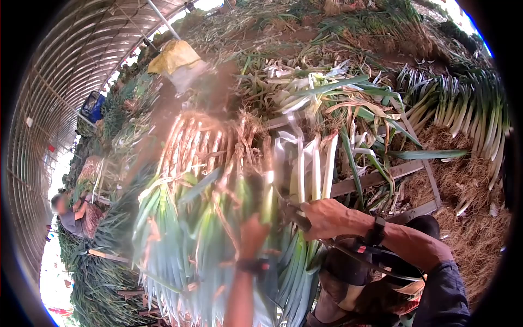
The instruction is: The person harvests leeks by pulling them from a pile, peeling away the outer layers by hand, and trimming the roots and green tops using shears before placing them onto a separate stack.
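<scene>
My left hand (253,234), blurred by motion, is closed at the green part of a long green onion (267,185), its white shaft upward. To its right, my right hand (326,217) grips a dark air blow gun (297,215) whose tip points toward that stalk. A thin hose (381,266) trails from the gun past my forearm. Several unpeeled green onions (188,147) with brown roots lie side by side on the left, leaves toward me. Bare white stalks (315,169) stand just above my right hand.
A metal frame (376,177) runs behind the stalks, under loose leaves and peelings (348,103). Rows of clean green onions (463,103) lie at right above a heap of roots (455,218). Far left, another person (72,218) sits among onion piles. A yellow sack (175,57) lies at the back.
</scene>
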`<state>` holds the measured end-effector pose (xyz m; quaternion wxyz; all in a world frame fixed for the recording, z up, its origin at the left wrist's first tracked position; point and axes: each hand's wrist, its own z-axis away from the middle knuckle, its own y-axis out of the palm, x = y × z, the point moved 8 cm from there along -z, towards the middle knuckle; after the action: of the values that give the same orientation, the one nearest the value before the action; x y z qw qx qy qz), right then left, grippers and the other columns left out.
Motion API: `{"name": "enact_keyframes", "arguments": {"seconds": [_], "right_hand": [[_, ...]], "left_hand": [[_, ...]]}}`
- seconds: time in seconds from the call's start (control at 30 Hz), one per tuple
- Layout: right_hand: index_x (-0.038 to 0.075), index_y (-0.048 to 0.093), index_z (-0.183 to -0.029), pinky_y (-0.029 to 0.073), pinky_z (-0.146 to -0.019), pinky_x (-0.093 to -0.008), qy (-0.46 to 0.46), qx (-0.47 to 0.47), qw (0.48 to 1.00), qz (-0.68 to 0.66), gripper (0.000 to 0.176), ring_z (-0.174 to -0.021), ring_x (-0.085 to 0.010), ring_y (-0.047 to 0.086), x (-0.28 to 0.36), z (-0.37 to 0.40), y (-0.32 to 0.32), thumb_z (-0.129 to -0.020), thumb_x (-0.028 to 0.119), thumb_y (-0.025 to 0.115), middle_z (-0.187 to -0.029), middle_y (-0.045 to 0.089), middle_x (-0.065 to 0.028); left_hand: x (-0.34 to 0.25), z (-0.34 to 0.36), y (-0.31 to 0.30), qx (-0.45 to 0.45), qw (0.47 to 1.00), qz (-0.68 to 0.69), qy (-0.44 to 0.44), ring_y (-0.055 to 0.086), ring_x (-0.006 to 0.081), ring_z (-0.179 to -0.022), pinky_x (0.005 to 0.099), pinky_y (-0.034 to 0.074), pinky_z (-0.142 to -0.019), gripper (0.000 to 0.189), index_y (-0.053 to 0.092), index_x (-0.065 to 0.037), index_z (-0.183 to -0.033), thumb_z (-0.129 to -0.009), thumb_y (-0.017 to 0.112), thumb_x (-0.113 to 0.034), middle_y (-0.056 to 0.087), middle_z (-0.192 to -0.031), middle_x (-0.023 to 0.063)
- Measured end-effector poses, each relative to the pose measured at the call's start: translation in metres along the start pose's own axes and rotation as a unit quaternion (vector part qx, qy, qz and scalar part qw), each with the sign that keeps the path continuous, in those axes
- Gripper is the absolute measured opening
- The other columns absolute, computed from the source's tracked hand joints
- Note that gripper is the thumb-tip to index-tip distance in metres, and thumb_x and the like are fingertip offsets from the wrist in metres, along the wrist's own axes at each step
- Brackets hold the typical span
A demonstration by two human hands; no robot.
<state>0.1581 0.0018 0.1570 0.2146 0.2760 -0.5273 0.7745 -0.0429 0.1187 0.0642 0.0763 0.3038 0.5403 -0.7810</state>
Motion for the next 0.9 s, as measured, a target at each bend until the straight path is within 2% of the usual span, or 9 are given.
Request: {"name": "enact_keyframes", "arguments": {"seconds": [0.1, 0.17, 0.37, 0.43, 0.53, 0.63, 0.73, 0.8, 0.9], "right_hand": [[-0.006, 0.061, -0.097, 0.054, -0.066, -0.0472, -0.018, -0.035, 0.999, 0.037, 0.05, -0.072, -0.0401, 0.067, -0.001, -0.011, -0.01, -0.07, 0.032, 0.076, -0.079, 0.067, -0.0222], [-0.007, 0.061, -0.098, 0.053, -0.065, -0.0465, -0.011, -0.021, 0.999, 0.029, 0.048, -0.071, -0.0383, 0.067, -0.002, -0.016, -0.014, -0.071, 0.032, 0.074, -0.078, 0.067, -0.0218], [-0.006, 0.061, -0.095, 0.052, -0.059, -0.0453, -0.008, -0.016, 1.0, 0.016, 0.046, -0.065, -0.0327, 0.066, 0.003, -0.016, -0.026, -0.073, 0.032, 0.074, -0.076, 0.066, -0.017], [-0.005, 0.062, -0.095, 0.052, -0.056, -0.0435, 0.003, -0.015, 1.0, -0.006, 0.045, -0.061, -0.0289, 0.065, 0.009, -0.013, -0.036, -0.073, 0.031, 0.075, -0.075, 0.066, -0.0141], [-0.004, 0.061, -0.111, 0.052, -0.052, -0.0387, -0.007, -0.016, 0.999, 0.038, 0.05, -0.056, -0.0244, 0.063, -0.007, -0.035, -0.029, -0.075, 0.028, 0.074, -0.072, 0.063, -0.0099], [0.0, 0.052, -0.131, 0.052, -0.049, -0.0364, -0.037, -0.066, 0.997, 0.03, 0.058, -0.052, -0.0235, 0.059, -0.027, -0.059, -0.024, -0.079, 0.019, 0.07, -0.07, 0.061, -0.0093], [0.005, 0.044, -0.14, 0.052, -0.047, -0.0362, -0.014, -0.068, 0.995, 0.065, 0.063, -0.052, -0.0219, 0.057, -0.039, -0.08, -0.025, -0.081, 0.014, 0.065, -0.068, 0.059, -0.0088], [0.002, 0.061, -0.099, 0.051, -0.049, -0.0377, -0.017, -0.088, 0.993, 0.073, 0.03, -0.056, -0.0238, 0.06, -0.041, -0.088, -0.032, -0.074, 0.017, 0.063, -0.067, 0.06, -0.0107], [0.001, 0.07, -0.079, 0.051, -0.05, -0.0383, 0.004, -0.095, 0.994, 0.045, 0.021, -0.058, -0.0245, 0.062, -0.045, -0.098, -0.038, -0.071, 0.018, 0.06, -0.066, 0.062, -0.0118]], "left_hand": [[-0.001, 0.0, 0.001, -0.016, 0.999, -0.039, 0.008, 0.068, 0.0415, -0.105, 0.0465, 0.052, -0.092, 0.054, 0.065, 0.003, -0.119, -0.079, 0.074, -0.032, 0.071, -0.109, 0.0264], [-0.001, -0.001, 0.002, -0.04, 0.996, -0.082, 0.018, 0.069, 0.0416, -0.102, 0.0474, 0.052, -0.091, 0.054, 0.065, 0.003, -0.119, -0.079, 0.074, -0.033, 0.072, -0.105, 0.026], [-0.006, 0.003, 0.001, -0.018, 0.999, -0.036, 0.005, 0.069, 0.0418, -0.1, 0.0468, 0.054, -0.088, 0.056, 0.064, 0.003, -0.121, -0.078, 0.075, -0.031, 0.073, -0.1, 0.0256], [-0.002, 0.002, 0.003, -0.041, 0.998, -0.041, 0.023, 0.07, 0.0416, -0.098, 0.0468, 0.054, -0.087, 0.057, 0.064, 0.002, -0.122, -0.078, 0.075, -0.031, 0.073, -0.099, 0.0257], [0.001, 0.002, 0.004, -0.059, 0.996, -0.06, 0.03, 0.071, 0.0411, -0.096, 0.0467, 0.054, -0.086, 0.058, 0.063, 0.003, -0.124, -0.077, 0.075, -0.03, 0.073, -0.097, 0.0254], [-0.001, 0.004, 0.006, -0.065, 0.995, -0.06, 0.035, 0.071, 0.0408, -0.093, 0.047, 0.054, -0.085, 0.058, 0.062, 0.004, -0.123, -0.077, 0.074, -0.029, 0.072, -0.093, 0.0249], [-0.003, 0.006, 0.006, -0.065, 0.996, -0.052, 0.045, 0.071, 0.0405, -0.09, 0.0481, 0.054, -0.082, 0.057, 0.062, 0.006, -0.121, -0.077, 0.073, -0.029, 0.072, -0.089, 0.0246], [-0.003, 0.006, 0.007, -0.071, 0.995, -0.042, 0.052, 0.071, 0.0403, -0.089, 0.049, 0.053, -0.081, 0.056, 0.062, 0.006, -0.119, -0.077, 0.073, -0.029, 0.071, -0.088, 0.0247], [0.002, 0.005, 0.01, -0.079, 0.995, -0.032, 0.058, 0.071, 0.0402, -0.088, 0.0499, 0.053, -0.08, 0.055, 0.062, 0.006, -0.117, -0.076, 0.074, -0.029, 0.071, -0.087, 0.0247]]}}
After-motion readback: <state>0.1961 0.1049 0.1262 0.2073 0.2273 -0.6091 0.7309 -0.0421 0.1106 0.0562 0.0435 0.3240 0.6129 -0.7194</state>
